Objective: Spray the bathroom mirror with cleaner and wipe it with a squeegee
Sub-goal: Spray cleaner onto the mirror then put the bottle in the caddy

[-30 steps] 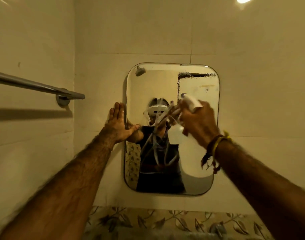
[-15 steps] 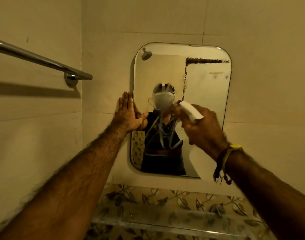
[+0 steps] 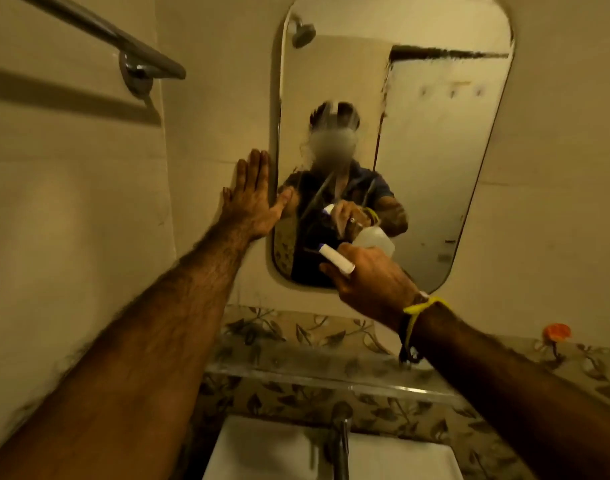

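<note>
A pale tiled wall (image 3: 556,168) is filling most of the view, and on it a tall mirror (image 3: 435,150) with rounded corners is hanging at the centre, reflecting the person and a shower head. Below the mirror a band of leaf-patterned tiles (image 3: 296,327) is running left to right, with a clear glass shelf (image 3: 331,374) fixed across it. Nearest the camera, a white basin (image 3: 272,452) is sitting under the shelf, and a chrome tap (image 3: 341,441) is rising at its far edge. At far left a metal towel rail (image 3: 99,32) is jutting from the side wall. The left hand (image 3: 253,199) is lying flat with fingers together and spread straight, palm pressing on the wall just beside the mirror's left edge, its thumb reaching onto the glass. The right hand (image 3: 372,282) is hovering in front of the mirror's lower part, its grip clamped around a white spray bottle (image 3: 334,259), whose nozzle is pointing left and far toward the glass; the bottle's body is showing only in the reflection. A yellow thread band (image 3: 423,306) is circling the right wrist. A small orange object (image 3: 556,332) is sitting on the patterned tiles at right.
</note>
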